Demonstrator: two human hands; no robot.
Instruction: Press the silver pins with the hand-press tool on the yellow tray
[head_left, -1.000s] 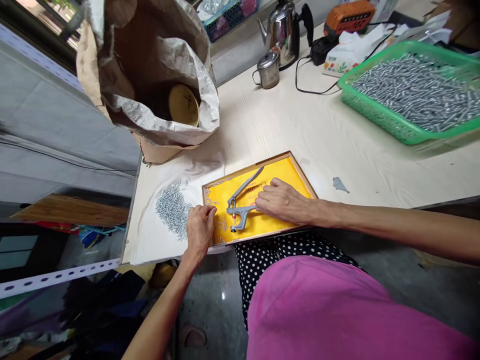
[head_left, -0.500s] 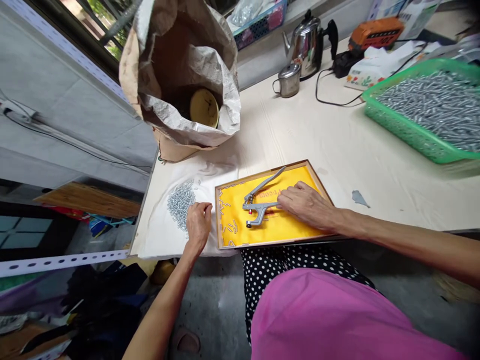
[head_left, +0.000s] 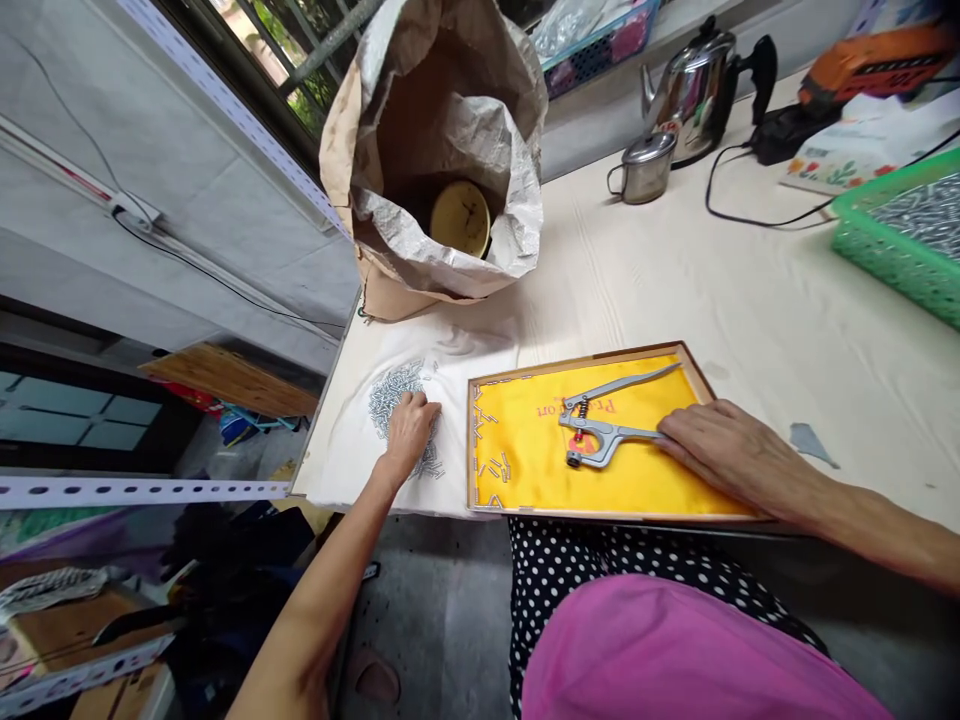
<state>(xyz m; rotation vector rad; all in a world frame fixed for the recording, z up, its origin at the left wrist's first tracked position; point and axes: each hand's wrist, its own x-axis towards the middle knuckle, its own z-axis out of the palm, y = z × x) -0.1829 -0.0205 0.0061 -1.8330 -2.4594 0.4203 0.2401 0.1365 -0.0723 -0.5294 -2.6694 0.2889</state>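
Note:
Over the pile of small silvery metal pins [head_left: 395, 387] on the white cloth, my left hand [head_left: 412, 424] has its fingers drawn together. Whatever may be between its fingertips is too small to make out. My right hand [head_left: 720, 440] is closed on the lower handle of grey snap-fastener pliers [head_left: 611, 432], whose jaws stand apart and whose upper handle is raised. The pliers are above a shallow tray [head_left: 570, 362] lined with yellow cloth. Several loose pins [head_left: 495, 466] lie along the tray's left side.
Behind the pile stands an open paper sack [head_left: 435, 280] with a yellowish round thing inside. A steel cup [head_left: 646, 170] and a kettle [head_left: 694, 95] stand at the back. At the right, a green basket [head_left: 892, 265] holds many metal pieces. A grey scrap [head_left: 810, 443] lies beyond the tray.
My left hand has gone from the gap beside the tray onto the pin pile. My right hand and the pliers have shifted rightward over the tray. The whole view has swung left.

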